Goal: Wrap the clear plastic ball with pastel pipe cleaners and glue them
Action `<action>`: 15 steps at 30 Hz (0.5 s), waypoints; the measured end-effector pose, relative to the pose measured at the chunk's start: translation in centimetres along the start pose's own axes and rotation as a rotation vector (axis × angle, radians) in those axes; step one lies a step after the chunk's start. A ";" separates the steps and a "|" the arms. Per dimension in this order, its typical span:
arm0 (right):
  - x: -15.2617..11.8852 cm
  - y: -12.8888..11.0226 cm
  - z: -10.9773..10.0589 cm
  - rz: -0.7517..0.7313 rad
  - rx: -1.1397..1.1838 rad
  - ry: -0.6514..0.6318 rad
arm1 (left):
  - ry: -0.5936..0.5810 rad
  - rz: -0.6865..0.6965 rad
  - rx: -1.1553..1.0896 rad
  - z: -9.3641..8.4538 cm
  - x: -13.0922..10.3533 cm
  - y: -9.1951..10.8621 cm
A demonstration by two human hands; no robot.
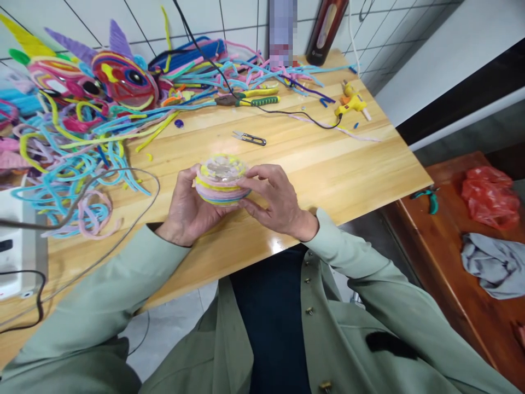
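Between my two hands is a round, bowl-like piece (222,189) wound from pink, yellow and blue pipe cleaners, its open or hollow-looking top facing up. My left hand (191,210) is wrapped round its left side and underside. With fingers and thumb on the right edge, my right hand (274,200) also grips it. A pair of thread snips (249,138) lies on the table just beyond the piece. Farther back rest pliers with green and yellow handles (264,101). What the hidden fingers of my left hand do underneath cannot be seen.
Loose pipe cleaners (82,164) cover the table's left and back. Two colourful horned pipe-cleaner heads (125,79) stand at the back left. A yellow glue gun (351,104) with its black cable lies at the right. A dark red bottle (327,30) and a white power strip (24,246) are also there.
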State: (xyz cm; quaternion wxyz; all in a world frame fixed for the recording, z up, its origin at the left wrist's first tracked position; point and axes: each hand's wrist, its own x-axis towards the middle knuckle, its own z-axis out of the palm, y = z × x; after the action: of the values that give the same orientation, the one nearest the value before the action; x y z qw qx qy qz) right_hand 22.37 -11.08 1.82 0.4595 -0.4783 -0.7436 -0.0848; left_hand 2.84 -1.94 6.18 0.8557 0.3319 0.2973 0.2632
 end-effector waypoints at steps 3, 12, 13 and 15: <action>0.0 -0.1 -0.1 0.001 0.002 0.009 | -0.006 0.002 0.006 0.3 -0.2 0.1; 0.4 -0.5 -0.3 0.008 -0.002 0.106 | 0.007 0.005 0.016 0.3 -0.2 -0.1; 0.4 -0.5 -0.2 0.037 0.001 0.101 | 0.005 -0.002 0.008 0.2 -0.2 -0.2; 0.2 -0.4 0.0 0.100 0.014 0.074 | 0.006 -0.010 -0.006 0.1 -0.1 -0.3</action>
State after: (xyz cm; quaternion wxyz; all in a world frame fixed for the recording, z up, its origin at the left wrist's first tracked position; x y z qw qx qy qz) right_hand 22.02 -11.18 2.10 0.4938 -0.5081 -0.7018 -0.0744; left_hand 2.90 -2.25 6.13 0.8571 0.3270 0.3008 0.2607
